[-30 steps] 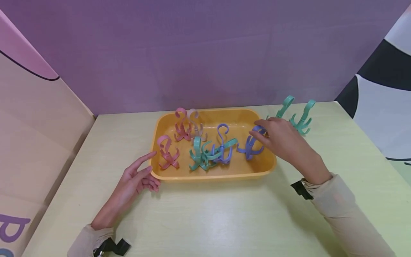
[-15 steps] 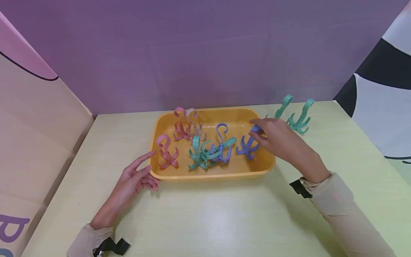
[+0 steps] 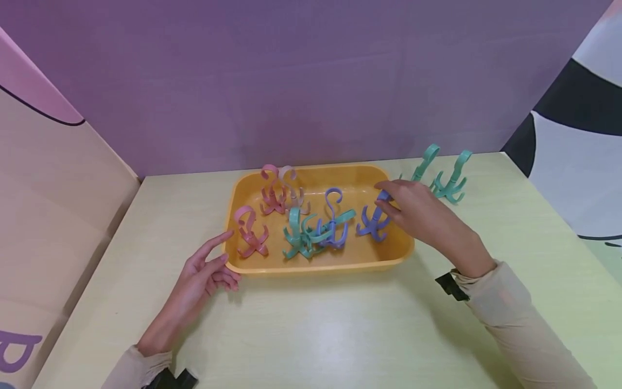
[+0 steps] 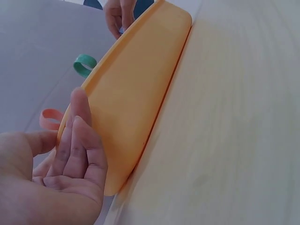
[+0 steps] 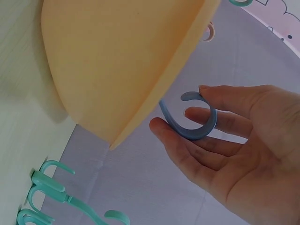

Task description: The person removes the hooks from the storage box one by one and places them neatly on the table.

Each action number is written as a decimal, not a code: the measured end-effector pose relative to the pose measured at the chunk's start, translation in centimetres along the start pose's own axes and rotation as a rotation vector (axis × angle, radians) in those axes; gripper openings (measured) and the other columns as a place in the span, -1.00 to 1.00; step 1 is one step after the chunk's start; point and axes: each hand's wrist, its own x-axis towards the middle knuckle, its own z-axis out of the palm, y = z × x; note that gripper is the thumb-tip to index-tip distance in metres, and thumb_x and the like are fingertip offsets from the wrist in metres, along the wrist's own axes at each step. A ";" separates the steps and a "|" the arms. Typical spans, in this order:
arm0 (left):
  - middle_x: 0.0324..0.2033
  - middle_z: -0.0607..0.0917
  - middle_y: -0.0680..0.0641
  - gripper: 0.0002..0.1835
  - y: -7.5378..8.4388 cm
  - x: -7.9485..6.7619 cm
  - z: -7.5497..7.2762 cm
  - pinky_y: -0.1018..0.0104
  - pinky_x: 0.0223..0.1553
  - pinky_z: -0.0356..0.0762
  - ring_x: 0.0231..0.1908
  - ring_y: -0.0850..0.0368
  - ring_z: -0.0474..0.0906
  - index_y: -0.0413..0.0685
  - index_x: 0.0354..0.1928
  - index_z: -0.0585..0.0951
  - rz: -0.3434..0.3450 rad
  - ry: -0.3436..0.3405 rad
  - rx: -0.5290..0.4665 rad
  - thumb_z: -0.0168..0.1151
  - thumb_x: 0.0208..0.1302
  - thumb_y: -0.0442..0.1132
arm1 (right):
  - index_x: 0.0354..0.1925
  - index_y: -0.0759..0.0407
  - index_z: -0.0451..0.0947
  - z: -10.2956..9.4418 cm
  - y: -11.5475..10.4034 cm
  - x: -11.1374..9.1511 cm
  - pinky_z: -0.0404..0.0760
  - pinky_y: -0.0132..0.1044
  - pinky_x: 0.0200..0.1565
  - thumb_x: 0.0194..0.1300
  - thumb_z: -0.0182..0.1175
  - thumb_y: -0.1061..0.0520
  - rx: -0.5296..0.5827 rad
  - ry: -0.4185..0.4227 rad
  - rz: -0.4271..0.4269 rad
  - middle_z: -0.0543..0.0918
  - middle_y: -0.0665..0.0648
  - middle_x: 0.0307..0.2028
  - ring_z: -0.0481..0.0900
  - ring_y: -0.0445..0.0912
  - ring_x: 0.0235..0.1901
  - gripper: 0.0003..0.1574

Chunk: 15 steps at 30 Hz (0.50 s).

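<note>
Beige sleeves (image 3: 529, 329) carry black pieces (image 3: 453, 286) at both cuffs (image 3: 494, 293).

The yellow basin (image 3: 316, 266), a rounded rectangle, sat upright with its long sides running left to right. At its right end, a blue-violet hook (image 3: 373, 224) leaned rightward, prongs splayed below, its curved top pinched by the right hand (image 3: 427, 213). Left of it stood another blue-violet hook (image 3: 333, 206), with green hooks (image 3: 295, 229) close by and pink hooks (image 3: 252, 239) further left.
</note>
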 end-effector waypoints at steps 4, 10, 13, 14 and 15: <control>-0.41 0.78 -0.11 -0.45 0.1 -0.1 0.4 0.19 -0.26 0.71 -0.40 0.09 0.73 -0.20 0.51 0.14 -0.004 -0.036 0.019 -0.05 0.58 -0.25 | 0.08 0.44 0.55 0.0 -0.1 0.0 0.67 -0.06 -0.25 0.35 0.27 0.25 0.002 -0.001 -0.004 0.72 0.25 -0.24 0.67 0.07 -0.30 -0.61; -0.40 0.78 -0.14 -0.47 0.0 -0.1 0.7 0.13 -0.26 0.71 -0.39 0.05 0.74 -0.21 0.50 0.15 0.009 -0.071 0.028 -0.09 0.59 -0.26 | 0.07 0.42 0.56 -0.1 0.0 0.0 0.67 -0.09 -0.27 0.33 0.28 0.27 0.014 0.009 -0.017 0.73 0.24 -0.24 0.68 0.05 -0.32 -0.63; -0.39 0.78 -0.15 -0.47 0.0 0.0 0.6 0.17 -0.26 0.71 -0.38 0.05 0.74 -0.23 0.50 0.15 0.008 -0.066 0.036 -0.08 0.59 -0.27 | 0.07 0.40 0.56 -0.2 0.0 -0.1 0.67 -0.09 -0.27 0.33 0.27 0.29 0.022 0.006 -0.024 0.73 0.25 -0.21 0.68 0.05 -0.31 -0.64; -0.39 0.78 -0.15 -0.47 0.0 0.0 0.6 0.19 -0.27 0.70 -0.38 0.05 0.74 -0.23 0.50 0.15 0.008 -0.065 0.040 -0.08 0.59 -0.27 | 0.08 0.40 0.56 -0.2 0.0 -0.1 0.67 -0.09 -0.27 0.34 0.26 0.30 0.025 0.005 -0.024 0.72 0.25 -0.19 0.68 0.05 -0.31 -0.64; -0.39 0.78 -0.15 -0.47 0.0 0.0 0.6 0.21 -0.27 0.70 -0.38 0.06 0.74 -0.23 0.49 0.15 0.008 -0.064 0.042 -0.08 0.59 -0.27 | 0.09 0.39 0.55 -0.3 0.0 -0.2 0.67 -0.09 -0.27 0.34 0.25 0.31 0.028 0.004 -0.025 0.72 0.26 -0.18 0.68 0.05 -0.31 -0.64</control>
